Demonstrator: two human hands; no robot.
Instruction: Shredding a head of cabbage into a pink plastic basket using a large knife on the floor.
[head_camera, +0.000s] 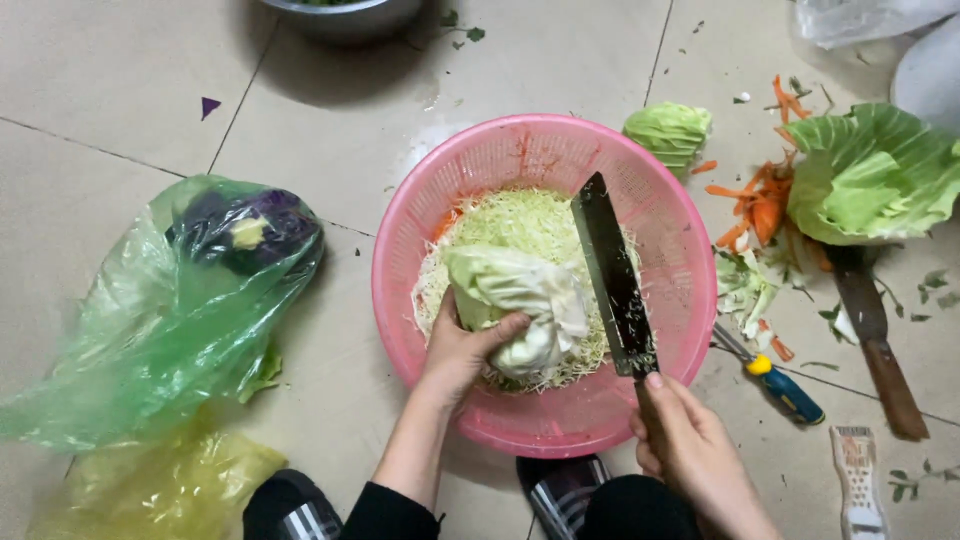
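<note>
Two hands: both gripping.
Left hand (462, 345): clasps cabbage chunk (520, 300) over pink basket (690, 300) (shreds inside).
Right hand (690, 445): fingers wrapped round knife (612, 275), blade beside the chunk.

Cabbage wedge (520, 305) – pale green, leafy, sat tilted atop a heap of fine shreds | knife (613, 280) – long dark blade flecked with shreds, slanted just right of the wedge | pink basket (500, 155) – round, slotted, stood on the tiled floor, holding shreds.
</note>
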